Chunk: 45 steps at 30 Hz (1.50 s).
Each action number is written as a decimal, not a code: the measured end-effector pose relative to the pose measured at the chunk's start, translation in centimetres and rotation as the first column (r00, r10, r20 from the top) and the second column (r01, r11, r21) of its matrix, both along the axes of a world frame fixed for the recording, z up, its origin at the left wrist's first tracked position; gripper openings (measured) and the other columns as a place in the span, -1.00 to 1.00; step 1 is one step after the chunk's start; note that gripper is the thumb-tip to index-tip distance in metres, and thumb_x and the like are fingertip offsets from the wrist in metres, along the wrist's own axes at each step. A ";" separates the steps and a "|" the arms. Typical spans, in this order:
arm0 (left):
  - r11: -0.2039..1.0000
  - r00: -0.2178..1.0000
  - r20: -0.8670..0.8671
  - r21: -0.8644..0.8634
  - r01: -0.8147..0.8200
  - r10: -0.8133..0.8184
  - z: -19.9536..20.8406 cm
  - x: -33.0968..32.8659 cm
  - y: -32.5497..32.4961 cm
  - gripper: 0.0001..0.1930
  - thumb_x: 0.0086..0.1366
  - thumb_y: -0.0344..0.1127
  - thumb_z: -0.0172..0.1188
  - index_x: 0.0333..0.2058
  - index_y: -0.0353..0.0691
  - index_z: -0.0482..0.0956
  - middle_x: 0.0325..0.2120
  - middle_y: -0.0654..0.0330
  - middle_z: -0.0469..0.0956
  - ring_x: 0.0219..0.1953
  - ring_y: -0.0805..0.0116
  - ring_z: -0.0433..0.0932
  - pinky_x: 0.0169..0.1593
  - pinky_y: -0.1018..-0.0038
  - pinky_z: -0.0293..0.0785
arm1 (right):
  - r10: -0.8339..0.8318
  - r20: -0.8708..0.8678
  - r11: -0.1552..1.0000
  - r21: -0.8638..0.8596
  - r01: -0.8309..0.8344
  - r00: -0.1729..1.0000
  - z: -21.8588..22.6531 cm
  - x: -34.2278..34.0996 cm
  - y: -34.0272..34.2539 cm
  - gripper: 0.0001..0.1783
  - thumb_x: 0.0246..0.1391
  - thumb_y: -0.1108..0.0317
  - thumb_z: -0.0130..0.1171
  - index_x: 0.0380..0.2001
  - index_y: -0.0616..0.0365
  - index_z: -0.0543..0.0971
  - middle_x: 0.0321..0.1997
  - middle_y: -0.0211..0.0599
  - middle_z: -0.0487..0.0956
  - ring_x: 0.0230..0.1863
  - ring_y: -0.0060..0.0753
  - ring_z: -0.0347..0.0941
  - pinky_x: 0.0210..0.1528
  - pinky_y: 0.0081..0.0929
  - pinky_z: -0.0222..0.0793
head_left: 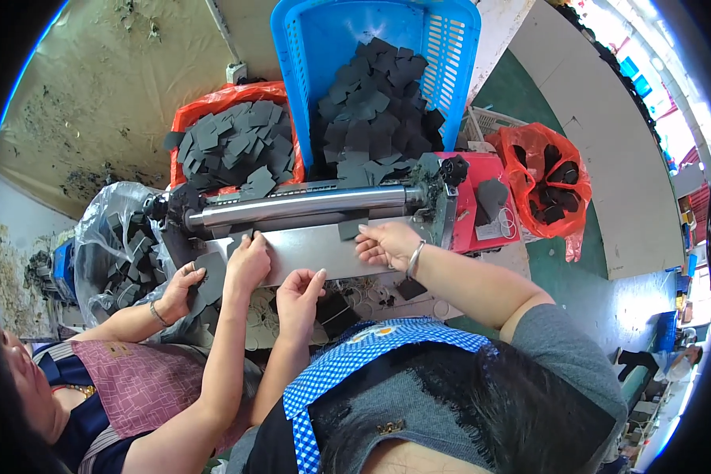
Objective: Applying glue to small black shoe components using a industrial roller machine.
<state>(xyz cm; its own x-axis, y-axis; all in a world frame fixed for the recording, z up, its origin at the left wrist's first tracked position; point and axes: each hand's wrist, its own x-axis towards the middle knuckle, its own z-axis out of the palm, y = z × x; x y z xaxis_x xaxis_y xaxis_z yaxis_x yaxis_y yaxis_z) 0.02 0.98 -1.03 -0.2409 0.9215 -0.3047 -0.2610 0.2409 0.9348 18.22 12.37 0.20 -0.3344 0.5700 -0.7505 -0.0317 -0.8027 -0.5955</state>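
Observation:
My right hand [389, 245] pinches a dark grey flat piece [351, 230] between thumb and forefinger, at the right part of a smooth metal plate [316, 251]. The other fingers curl loosely below. Just behind the plate runs a shiny steel roller [300, 207] on a bench machine. My left hand [299, 292] is at the plate's front edge, fingers half bent and thumb apart, with nothing visible in it. To my left, a co-worker's hand [249, 259] touches another dark piece at the roller. Their other hand [183, 291] holds a bunch of dark pieces [208, 278].
Behind the roller stand a blue plastic basket [288, 47] and a red-lined container [180, 118], both heaped with dark pieces. A clear bag [95, 229] of pieces sits at left. A red bag [521, 201] with dark curved pieces stands right of the machine's red end [468, 189].

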 end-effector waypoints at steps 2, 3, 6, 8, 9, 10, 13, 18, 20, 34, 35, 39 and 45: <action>1.000 1.000 -0.015 -0.014 -0.017 0.017 -0.1 -0.4 -0.7 -0.88 0.12 -0.38 0.19 -0.49 -0.27 0.46 -0.60 0.39 0.43 -0.58 0.69 0.34 -0.46 0.77 0.27 | 0.204 0.159 0.957 0.176 -0.231 0.966 3.6 -0.5 1.9 -0.66 0.04 0.12 0.08 -0.48 0.24 0.46 -0.49 -0.25 0.53 -0.53 -0.51 0.51 -0.58 -0.64 0.40; 1.000 1.000 -0.016 -0.011 -0.015 0.015 -0.5 -0.4 -0.8 -0.88 0.12 -0.38 0.19 -0.49 -0.27 0.46 -0.60 0.39 0.43 -0.58 0.69 0.34 -0.46 0.77 0.27 | 0.351 0.345 0.839 0.296 -0.456 0.870 4.6 -0.4 3.4 -0.61 0.02 0.08 0.09 -0.48 0.27 0.46 -0.42 -0.15 0.55 -0.49 -0.50 0.52 -0.54 -0.58 0.43; 0.999 0.999 -0.028 0.023 -0.037 0.038 -0.7 0.1 -1.2 -0.89 0.13 -0.39 0.18 -0.49 -0.27 0.45 -0.60 0.38 0.42 -0.57 0.69 0.34 -0.46 0.77 0.28 | -0.027 0.837 0.530 0.476 -0.702 0.546 5.3 -1.3 10.6 -0.40 -0.15 -0.15 0.15 -0.41 0.29 0.52 -0.27 -0.03 0.53 -0.28 -0.31 0.52 -0.28 -0.41 0.42; 1.000 1.000 -0.003 0.028 -0.005 0.005 -0.3 0.6 -1.0 -0.89 0.13 -0.40 0.18 -0.49 -0.27 0.45 -0.60 0.39 0.42 -0.57 0.69 0.34 -0.46 0.76 0.28 | -0.138 0.926 0.515 0.369 -0.773 0.350 4.4 -1.6 14.3 -0.31 -0.23 -0.23 0.17 -0.34 0.28 0.54 -0.23 -0.03 0.53 -0.20 -0.23 0.50 -0.18 -0.38 0.40; 0.999 1.000 -0.001 0.043 0.008 -0.008 -0.1 0.7 -0.9 -0.90 0.13 -0.41 0.18 -0.49 -0.27 0.45 -0.60 0.39 0.42 -0.57 0.69 0.34 -0.46 0.76 0.29 | 0.045 0.974 0.537 0.165 -0.828 0.223 3.8 -1.6 15.6 -0.25 -0.28 -0.27 0.18 -0.25 0.24 0.53 -0.17 -0.05 0.51 -0.13 -0.20 0.46 -0.11 -0.37 0.36; 0.999 1.000 0.012 0.046 0.011 -0.011 0.0 0.6 -0.8 -0.90 0.12 -0.42 0.18 -0.49 -0.28 0.45 -0.60 0.39 0.42 -0.57 0.69 0.35 -0.46 0.77 0.29 | 0.229 0.970 0.516 -0.045 -0.855 0.087 3.1 -1.9 16.7 -0.17 -0.34 -0.32 0.18 -0.17 0.21 0.52 -0.11 -0.06 0.50 -0.05 -0.17 0.42 -0.04 -0.37 0.32; 0.999 1.000 0.016 0.036 -0.007 0.007 -0.3 -0.1 -0.6 -0.90 0.12 -0.41 0.18 -0.48 -0.28 0.46 -0.60 0.39 0.42 -0.57 0.69 0.35 -0.46 0.77 0.29 | 0.339 0.934 0.533 -0.093 -0.841 0.111 0.1 -2.5 18.0 -0.15 -0.43 -0.27 0.29 -0.15 0.21 0.52 -0.04 -0.14 0.47 -0.02 -0.21 0.40 0.00 -0.37 0.28; 0.999 0.999 0.033 0.046 -0.025 0.023 -1.9 -1.4 -0.9 -0.91 0.11 -0.42 0.20 -0.48 -0.26 0.47 -0.58 0.40 0.44 -0.55 0.70 0.35 -0.44 0.76 0.30 | 0.398 0.912 0.568 -0.163 -0.806 0.096 -0.1 -5.8 19.0 -0.17 -0.51 -0.04 0.45 -0.16 0.32 0.49 -0.04 -0.07 0.46 -0.02 -0.16 0.40 0.00 -0.35 0.27; 0.999 0.999 0.038 0.031 -0.023 0.022 -1.3 -1.6 -0.8 -0.91 0.11 -0.42 0.20 -0.48 -0.26 0.47 -0.58 0.40 0.45 -0.55 0.70 0.35 -0.44 0.76 0.30 | 0.342 0.937 0.544 -0.134 -0.828 0.073 1.0 -6.9 19.8 -0.18 -0.57 0.02 0.48 -0.18 0.33 0.50 -0.06 -0.08 0.47 -0.06 -0.19 0.42 -0.03 -0.40 0.31; 0.996 0.990 0.125 -0.056 0.075 -0.067 -0.7 -2.7 -0.3 -0.94 0.12 -0.47 0.15 -0.41 -0.32 0.48 -0.49 0.26 0.51 -0.45 0.56 0.47 -0.37 0.67 0.42 | -0.307 0.950 0.449 0.094 -0.889 -0.054 13.8 -1.5 31.9 -0.25 -0.34 -0.15 0.28 -0.17 0.25 0.49 -0.10 -0.04 0.48 -0.04 -0.15 0.40 -0.03 -0.34 0.33; 0.996 0.993 0.107 -0.060 0.065 -0.058 -1.1 -2.5 -0.3 -0.94 0.12 -0.48 0.15 -0.41 -0.32 0.48 -0.50 0.25 0.50 -0.46 0.56 0.46 -0.38 0.66 0.42 | -0.323 0.943 0.343 0.035 -0.939 -0.083 14.7 -0.6 31.0 -0.29 -0.31 -0.14 0.26 -0.19 0.24 0.50 -0.15 -0.04 0.51 -0.07 -0.14 0.42 -0.05 -0.34 0.34; 0.997 0.998 0.049 -0.059 0.053 -0.050 0.2 -1.9 0.6 -0.95 0.13 -0.48 0.13 -0.42 -0.32 0.46 -0.54 0.26 0.48 -0.56 0.62 0.39 -0.46 0.72 0.33 | -0.279 0.944 0.010 0.188 -0.982 0.177 17.9 6.1 25.1 -0.44 -0.27 -0.08 0.25 -0.37 0.23 0.53 -0.44 -0.15 0.56 -0.36 -0.25 0.49 -0.29 -0.41 0.38; 0.999 0.999 0.050 -0.050 0.015 -0.013 1.2 -0.2 -0.1 -0.94 0.14 -0.45 0.14 -0.42 -0.29 0.46 -0.54 0.28 0.49 -0.59 0.65 0.34 -0.48 0.76 0.25 | 0.333 0.914 0.300 -0.335 -0.894 -0.231 16.9 18.7 13.5 -0.55 -0.27 -0.04 0.28 -0.70 0.18 0.53 -0.72 -0.34 0.50 -0.63 -0.44 0.44 -0.55 -0.47 0.32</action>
<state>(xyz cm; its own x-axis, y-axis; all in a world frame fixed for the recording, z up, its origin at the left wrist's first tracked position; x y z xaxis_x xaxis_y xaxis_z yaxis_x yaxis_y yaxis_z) -0.20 0.88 0.17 -0.2113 0.9077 -0.3626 -0.3035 0.2918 0.9071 36.95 25.91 17.08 -0.1430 0.7304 -0.6679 0.9540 0.2814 0.1035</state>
